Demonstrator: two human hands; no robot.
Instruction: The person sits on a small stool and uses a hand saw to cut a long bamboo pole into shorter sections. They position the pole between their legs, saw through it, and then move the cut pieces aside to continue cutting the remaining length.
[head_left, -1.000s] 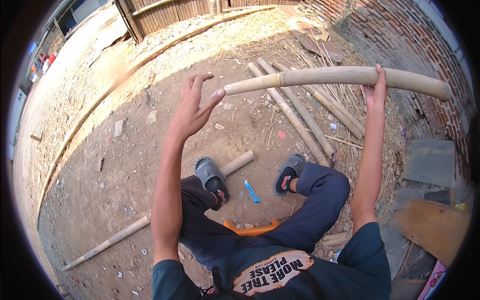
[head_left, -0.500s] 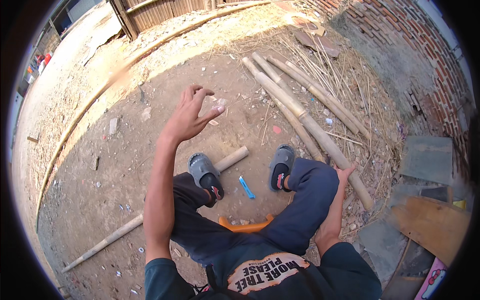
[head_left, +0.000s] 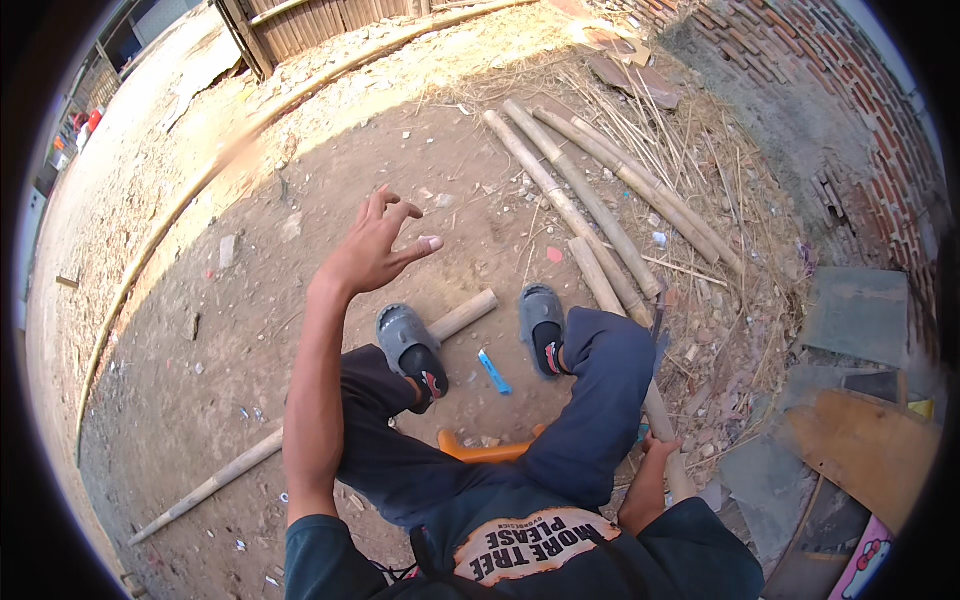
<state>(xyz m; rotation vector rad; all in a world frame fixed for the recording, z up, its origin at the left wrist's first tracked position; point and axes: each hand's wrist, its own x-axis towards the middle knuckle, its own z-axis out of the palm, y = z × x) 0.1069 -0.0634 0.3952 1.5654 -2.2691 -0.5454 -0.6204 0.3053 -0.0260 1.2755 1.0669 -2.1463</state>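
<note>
A: Bamboo pole (head_left: 668, 455) lies on the dirt by the right leg. The right hand (head_left: 660, 448) is wrapped tight on its near end.

B: And the left hand (head_left: 372, 250)?

A: Up in the air, fingers spread, holding nothing.

B: How to lift it well?

A: I think keep a firm grip, and mind the other poles (head_left: 590, 195) lying just beside it so it doesn't bump them.

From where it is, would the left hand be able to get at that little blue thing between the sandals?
Probably yes: the left hand is raised, open and empty, and the blue thing lies uncovered on the dirt between the sandals.
</note>
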